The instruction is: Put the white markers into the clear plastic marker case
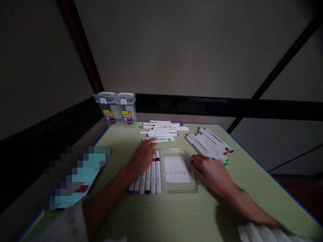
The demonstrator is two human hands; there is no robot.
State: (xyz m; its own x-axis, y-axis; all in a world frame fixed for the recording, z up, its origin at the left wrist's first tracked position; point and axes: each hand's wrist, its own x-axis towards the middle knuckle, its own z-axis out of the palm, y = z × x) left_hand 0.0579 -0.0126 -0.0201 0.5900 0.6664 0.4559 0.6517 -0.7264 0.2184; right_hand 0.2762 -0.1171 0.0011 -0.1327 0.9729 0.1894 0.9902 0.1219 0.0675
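My left hand (142, 158) reaches over a row of white markers (148, 179) lying side by side, with its fingers stretched forward and its palm hiding their upper ends. Its fingertips come near a loose marker with a green band (165, 139). To the right of the row lies a clear plastic case (179, 190), with a white printed card (176, 169) showing in its middle. My right hand (208, 169) is at the case's right side, fingers bent and closed on its edge. Part of that edge is hidden by the fingers.
Several more markers (161, 129) are spread at the back of the table (174, 218); another pile (207, 144) lies at the right. Two clear lidded boxes (127, 112) stand at the back left. A partly blurred flat, screen-like object (83, 178) is at the left edge.
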